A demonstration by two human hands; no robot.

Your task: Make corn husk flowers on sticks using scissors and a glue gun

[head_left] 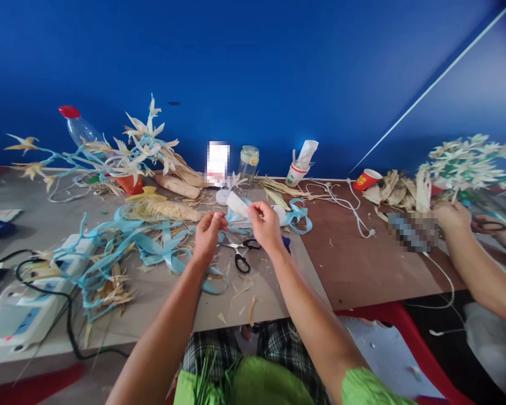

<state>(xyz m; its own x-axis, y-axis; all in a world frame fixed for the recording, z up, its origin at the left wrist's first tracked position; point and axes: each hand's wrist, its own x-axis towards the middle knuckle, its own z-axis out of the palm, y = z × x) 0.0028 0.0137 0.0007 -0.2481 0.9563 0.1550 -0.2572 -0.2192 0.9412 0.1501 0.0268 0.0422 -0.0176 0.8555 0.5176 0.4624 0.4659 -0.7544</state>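
Note:
My right hand (pixel 265 225) pinches a pale corn husk strip (pixel 238 205), which sticks out up and to the left from the fingertips. Close beside it, my left hand (pixel 208 233) is closed with thumb and fingertips together; what lies between them, if anything, is too small to make out. Below and between the hands, black-handled scissors (pixel 242 263) rest on the table. Light blue ribbon (pixel 164 247) lies in loose loops left of my left hand, and more blue ribbon (pixel 300 216) lies behind my right hand.
Husk flowers on blue stems (pixel 145 132) stand in an orange pot (pixel 130 184) at the left. A power strip (pixel 37 304) with black cords lies front left. Behind stand a glass jar (pixel 248 163) and a paper cup (pixel 296 175). At the right, a co-worker's hand (pixel 453 216) is near husks.

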